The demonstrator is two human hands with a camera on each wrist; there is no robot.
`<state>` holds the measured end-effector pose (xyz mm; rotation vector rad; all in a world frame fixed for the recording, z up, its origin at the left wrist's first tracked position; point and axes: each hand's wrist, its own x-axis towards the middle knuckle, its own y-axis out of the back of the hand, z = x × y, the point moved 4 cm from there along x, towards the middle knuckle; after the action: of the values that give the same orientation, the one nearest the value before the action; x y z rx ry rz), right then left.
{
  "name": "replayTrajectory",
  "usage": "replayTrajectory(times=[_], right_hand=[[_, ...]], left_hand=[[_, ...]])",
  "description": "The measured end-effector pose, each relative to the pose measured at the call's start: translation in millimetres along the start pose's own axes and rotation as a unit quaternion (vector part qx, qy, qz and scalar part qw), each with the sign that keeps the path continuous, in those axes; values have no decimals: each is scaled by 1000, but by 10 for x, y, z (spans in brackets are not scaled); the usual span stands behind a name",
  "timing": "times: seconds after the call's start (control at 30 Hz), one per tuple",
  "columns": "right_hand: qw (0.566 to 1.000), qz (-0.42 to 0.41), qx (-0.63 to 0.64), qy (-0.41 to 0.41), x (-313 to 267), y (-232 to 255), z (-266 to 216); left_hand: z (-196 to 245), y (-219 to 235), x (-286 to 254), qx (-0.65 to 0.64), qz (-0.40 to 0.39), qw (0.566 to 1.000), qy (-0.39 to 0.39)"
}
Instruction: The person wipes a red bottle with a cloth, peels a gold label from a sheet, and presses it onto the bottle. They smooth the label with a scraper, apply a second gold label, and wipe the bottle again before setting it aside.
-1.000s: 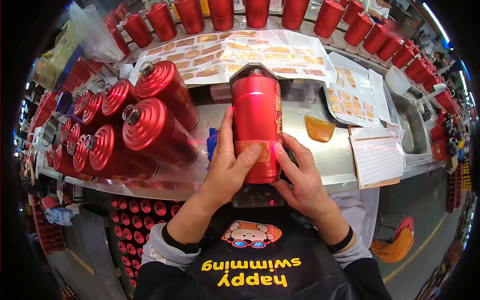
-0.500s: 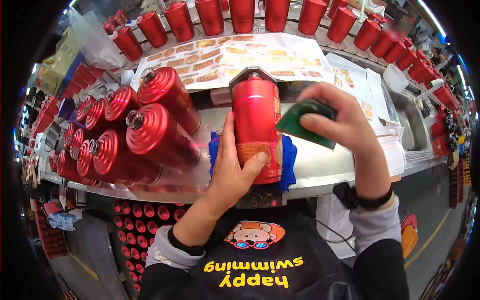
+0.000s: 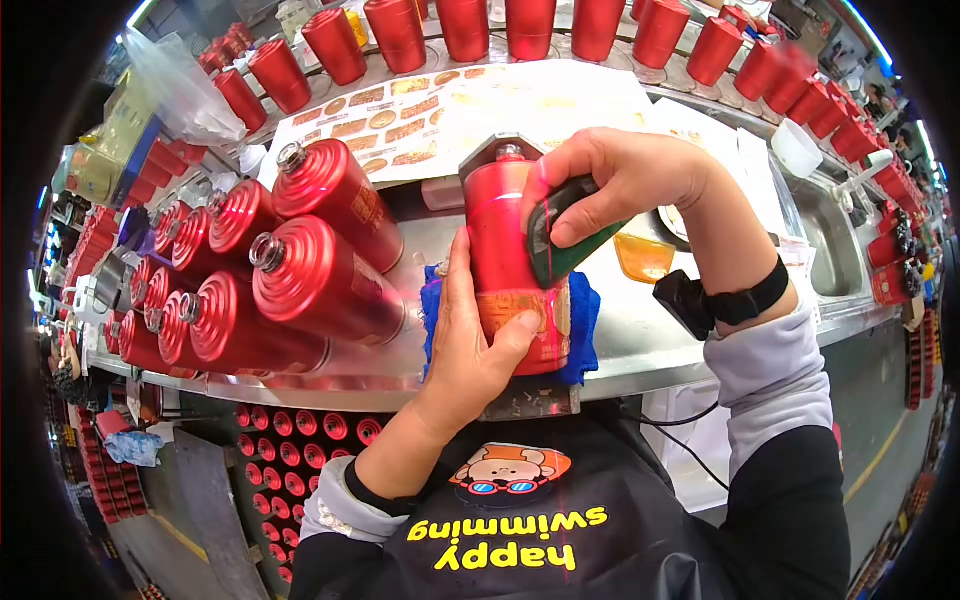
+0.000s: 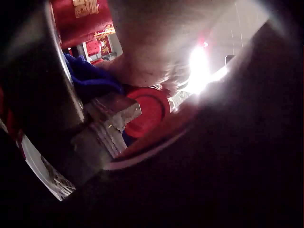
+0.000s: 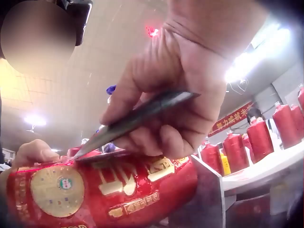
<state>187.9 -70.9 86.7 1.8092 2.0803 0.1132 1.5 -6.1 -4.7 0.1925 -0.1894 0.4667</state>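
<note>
A red bottle (image 3: 497,232) lies in a holder at the bench's front, its neck pointing away from the person. My left hand (image 3: 465,355) holds its lower left side, thumb over a gold label (image 3: 508,308). In my right hand (image 3: 625,185) is a dark green scraper (image 3: 562,232), pinched between thumb and fingers against the bottle's right side. The right wrist view shows the scraper's edge (image 5: 90,146) touching the bottle (image 5: 137,190) beside a round gold sticker (image 5: 58,191). The left wrist view is mostly dark, with the bottle's red base (image 4: 147,111) visible.
Several red bottles (image 3: 318,270) stand at the left. Behind the holder lies a sheet of gold stickers (image 3: 400,120). A blue cloth (image 3: 582,330) lies under the bottle, an amber piece (image 3: 643,258) to its right. A conveyor (image 3: 425,60) carries more bottles; a sink (image 3: 830,250) is at the right.
My right hand left the bottle, came up with the green scraper, then moved left onto the bottle's side. The left hand kept its hold. Bottles on the conveyor shifted.
</note>
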Motion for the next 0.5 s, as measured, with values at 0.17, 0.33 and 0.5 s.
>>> replayTrajectory(times=[0.17,0.33,0.5], right_hand=[[999,-29,-29,-9,-20,14,-58],[991,69,-85,81,-214,67,-49],[948,258,-125,138,-539,-106,77]], left_hand=[[-11,-1,-1,8,7,1000,-2],[80,-32,33,-45,19,998,31],[8,-34,85,7,31,999,37]])
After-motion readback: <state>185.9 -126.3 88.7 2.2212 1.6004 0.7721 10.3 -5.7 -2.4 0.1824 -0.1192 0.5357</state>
